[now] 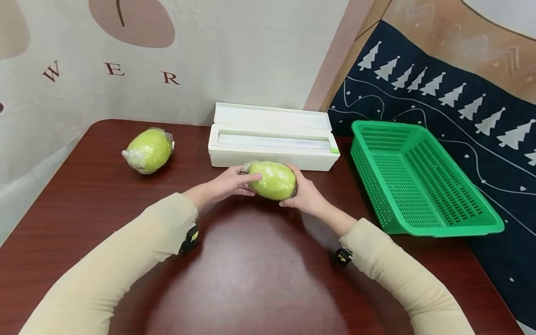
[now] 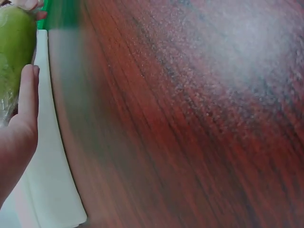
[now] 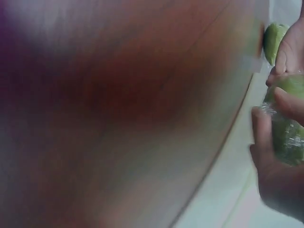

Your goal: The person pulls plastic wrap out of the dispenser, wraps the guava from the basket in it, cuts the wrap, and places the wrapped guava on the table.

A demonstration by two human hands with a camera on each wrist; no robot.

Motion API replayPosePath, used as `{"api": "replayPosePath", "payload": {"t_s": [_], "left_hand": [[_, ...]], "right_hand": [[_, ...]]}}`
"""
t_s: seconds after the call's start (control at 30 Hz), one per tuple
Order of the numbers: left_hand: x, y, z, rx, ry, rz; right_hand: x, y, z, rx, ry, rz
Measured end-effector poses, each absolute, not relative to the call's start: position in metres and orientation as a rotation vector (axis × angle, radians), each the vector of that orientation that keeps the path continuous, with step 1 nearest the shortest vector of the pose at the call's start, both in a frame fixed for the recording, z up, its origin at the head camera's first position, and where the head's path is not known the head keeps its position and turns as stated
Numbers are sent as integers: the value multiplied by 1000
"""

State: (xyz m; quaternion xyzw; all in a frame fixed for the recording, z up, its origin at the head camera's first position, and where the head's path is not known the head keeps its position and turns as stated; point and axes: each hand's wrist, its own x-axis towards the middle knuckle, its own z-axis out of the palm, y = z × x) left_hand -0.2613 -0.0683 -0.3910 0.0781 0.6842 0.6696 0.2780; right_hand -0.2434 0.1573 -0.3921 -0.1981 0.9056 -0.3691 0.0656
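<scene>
A yellow-green oval fruit [image 1: 273,180] in shiny cling film is held between both hands over the middle of the table. My left hand [image 1: 226,185] grips its left end, thumb across the front and fingers lower down. At the other end, my right hand [image 1: 307,194] holds it with fingers over the far side and thumb below. Bunched film shows at the fruit's left end. Just behind the hands stands a long white cling film box [image 1: 272,158], its lid raised and the roll visible inside. In the right wrist view, both hands meet the wrapped fruit [image 3: 287,137].
A second wrapped green fruit [image 1: 150,151] rests at the back left of the dark red table [image 1: 251,279]. On the right, a green plastic basket [image 1: 383,204] sits near the table's edge. A printed cloth wall [image 1: 251,56] rises behind the table.
</scene>
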Motion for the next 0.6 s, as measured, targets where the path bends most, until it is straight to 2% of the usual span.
{"api": "replayPosePath", "payload": {"t_s": [0.27, 0.37, 0.6], "left_hand": [[-261, -70, -393, 125, 1981, 1681], [-262, -70, -395, 122, 2015, 1661], [-258, -70, -400, 226, 1910, 1731]], "right_hand": [[-233, 150, -390, -832, 3075, -452], [-232, 149, -390, -854, 3063, -464], [-238, 149, -387, -573, 2803, -838]]}}
